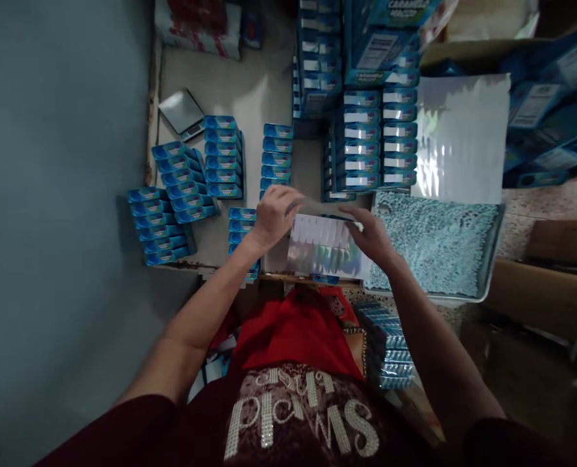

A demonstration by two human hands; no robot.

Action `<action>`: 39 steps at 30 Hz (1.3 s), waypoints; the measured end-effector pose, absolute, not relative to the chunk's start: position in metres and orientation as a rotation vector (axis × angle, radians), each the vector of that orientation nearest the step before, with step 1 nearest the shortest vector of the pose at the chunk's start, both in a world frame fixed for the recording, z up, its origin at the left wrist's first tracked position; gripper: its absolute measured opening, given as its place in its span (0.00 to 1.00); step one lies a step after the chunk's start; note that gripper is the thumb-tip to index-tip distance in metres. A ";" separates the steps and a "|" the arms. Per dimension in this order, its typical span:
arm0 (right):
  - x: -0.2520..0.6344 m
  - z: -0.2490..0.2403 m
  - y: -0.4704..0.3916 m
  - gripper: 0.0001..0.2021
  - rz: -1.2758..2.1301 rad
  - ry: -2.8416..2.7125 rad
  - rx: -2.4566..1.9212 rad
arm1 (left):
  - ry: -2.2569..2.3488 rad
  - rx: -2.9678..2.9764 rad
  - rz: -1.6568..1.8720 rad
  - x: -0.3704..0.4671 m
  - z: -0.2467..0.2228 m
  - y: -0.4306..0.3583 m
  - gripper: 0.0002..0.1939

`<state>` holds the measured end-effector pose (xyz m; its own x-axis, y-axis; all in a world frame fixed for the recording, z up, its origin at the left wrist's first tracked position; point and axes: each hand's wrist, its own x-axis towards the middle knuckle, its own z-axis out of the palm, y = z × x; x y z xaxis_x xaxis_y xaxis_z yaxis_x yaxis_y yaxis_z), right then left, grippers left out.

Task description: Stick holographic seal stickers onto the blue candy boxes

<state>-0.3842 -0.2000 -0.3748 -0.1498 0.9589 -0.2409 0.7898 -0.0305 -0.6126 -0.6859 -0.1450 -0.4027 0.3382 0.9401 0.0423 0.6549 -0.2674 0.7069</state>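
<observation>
My left hand [277, 214] is at the middle of the table, its fingers closed on one end of a thin clear film [317, 206]. The film stretches across toward my right hand [370, 235], whose thumb and forefinger are bent near its other end; motion blurs their contact. Below both hands lies a shiny stack of sheets with white strips [324, 250]. Short stacks of blue boxes [276, 159] stand beyond and left of my left hand. A metal tray [492, 250] full of pale blue pellets [429, 246] sits right of my right hand.
Tall stacks of blue boxes [361, 133] rise at the back, beside large silvery sheets [463, 136]. A small scale [182, 113] lies back left. Cartons of blue packs [536, 107] stand far right. More wrapped packs [390, 344] are below the table edge.
</observation>
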 end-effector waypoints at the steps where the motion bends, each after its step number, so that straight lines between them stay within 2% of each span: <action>1: -0.373 -0.373 -0.211 0.21 0.829 -1.854 -1.930 | 1.365 2.042 0.608 -0.677 -0.405 -0.158 0.10; 3: -0.353 -0.372 -0.230 0.20 0.629 -1.591 -2.067 | 1.300 2.102 0.516 -0.653 -0.411 -0.168 0.08; 5: -0.341 -0.375 -0.243 0.21 0.570 -1.441 -2.145 | 1.239 2.160 0.366 -0.623 -0.413 -0.166 0.10; 9: -0.342 -0.390 -0.251 0.26 0.923 -1.253 -2.112 | 1.263 2.099 0.000 -0.576 -0.397 -0.156 0.28; 10: -0.345 -0.395 -0.249 0.25 1.022 -1.157 -2.076 | 1.272 2.054 -0.064 -0.572 -0.391 -0.156 0.29; 12: -0.353 -0.402 -0.244 0.24 1.135 -0.990 -1.993 | 1.261 1.984 -0.106 -0.574 -0.380 -0.157 0.25; 14: -0.360 -0.404 -0.237 0.22 1.166 -0.962 -1.929 | 1.235 1.942 -0.038 -0.583 -0.376 -0.159 0.15; 17: -0.368 -0.400 -0.226 0.19 1.120 -1.175 -1.950 | 1.203 1.829 0.109 -0.600 -0.383 -0.161 0.09; 20: -0.382 -0.391 -0.217 0.16 0.818 -1.558 -2.027 | 1.196 1.669 0.198 -0.611 -0.394 -0.161 0.11; 24: -0.409 -0.384 -0.212 0.17 0.453 -2.017 -1.925 | 1.240 1.563 0.196 -0.616 -0.400 -0.161 0.15; 29: -0.427 -0.398 -0.214 0.16 0.403 -2.341 -1.812 | 1.277 1.525 0.201 -0.619 -0.405 -0.165 0.15; 39: -0.412 -0.415 -0.242 0.21 0.449 -2.471 -1.669 | 1.357 1.427 0.238 -0.619 -0.411 -0.177 0.16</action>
